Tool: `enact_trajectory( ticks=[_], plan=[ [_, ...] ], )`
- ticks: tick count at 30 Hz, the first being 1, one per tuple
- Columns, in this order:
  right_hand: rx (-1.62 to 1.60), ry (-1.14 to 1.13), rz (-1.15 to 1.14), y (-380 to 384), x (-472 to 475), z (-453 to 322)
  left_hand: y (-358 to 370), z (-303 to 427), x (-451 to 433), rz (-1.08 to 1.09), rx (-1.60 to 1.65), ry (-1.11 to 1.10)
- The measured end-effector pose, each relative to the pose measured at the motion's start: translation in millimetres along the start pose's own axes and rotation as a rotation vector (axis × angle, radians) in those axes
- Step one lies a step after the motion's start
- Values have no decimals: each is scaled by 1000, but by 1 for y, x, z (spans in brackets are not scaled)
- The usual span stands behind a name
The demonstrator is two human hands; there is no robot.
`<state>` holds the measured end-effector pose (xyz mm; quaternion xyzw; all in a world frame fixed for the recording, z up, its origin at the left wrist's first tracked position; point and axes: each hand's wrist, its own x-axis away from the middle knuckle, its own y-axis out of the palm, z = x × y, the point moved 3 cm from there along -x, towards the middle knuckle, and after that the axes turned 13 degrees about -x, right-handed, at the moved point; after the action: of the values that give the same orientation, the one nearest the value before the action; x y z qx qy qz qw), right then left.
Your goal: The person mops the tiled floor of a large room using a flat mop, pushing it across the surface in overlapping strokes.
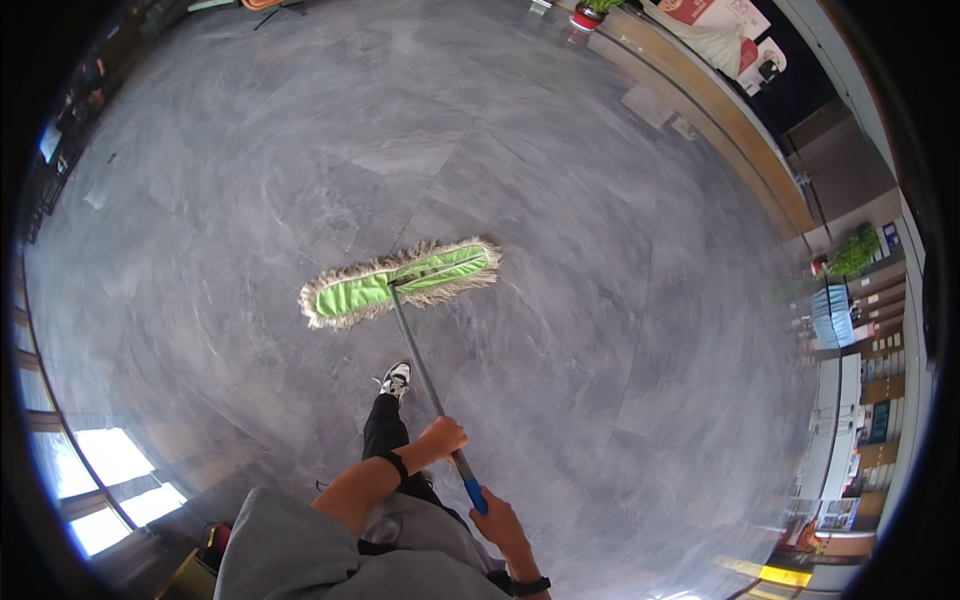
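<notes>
A flat dust mop head with a green fabric top and a beige yarn fringe lies on the grey marbled floor, slightly tilted across the middle of the head view. Its metal handle runs down towards my body and ends in a blue grip. My left hand is closed around the metal shaft above the blue part. Lower down, my right hand wraps the end of the blue grip. Dark bands circle both wrists.
My foot in a black-and-white sneaker is on the floor behind the mop head. A long wooden-edged counter curves along the upper right, with a potted plant at its end. Shelves line the right side; windows are at lower left.
</notes>
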<state>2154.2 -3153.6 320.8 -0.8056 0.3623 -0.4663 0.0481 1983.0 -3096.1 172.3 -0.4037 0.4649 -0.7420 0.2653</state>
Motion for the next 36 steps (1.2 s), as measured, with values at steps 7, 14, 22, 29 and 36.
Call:
enact_trajectory(
  ticks=[7, 14, 22, 29, 36],
  plan=[
    [-198, 182, 26, 10, 98, 49, 30, 82, 38, 77, -36, 170],
    [-435, 136, 96, 60, 156, 91, 78, 121, 62, 36, 49, 426],
    [-856, 192, 199, 61, 174, 81, 56, 130, 33, 42, -86, 627],
    [-942, 323, 342, 42, 203, 74, 48, 176, -6, 3, -80, 716],
    [-878, 391, 451, 58, 186, 59, 33, 183, -23, -2, 10, 756]
  ],
)
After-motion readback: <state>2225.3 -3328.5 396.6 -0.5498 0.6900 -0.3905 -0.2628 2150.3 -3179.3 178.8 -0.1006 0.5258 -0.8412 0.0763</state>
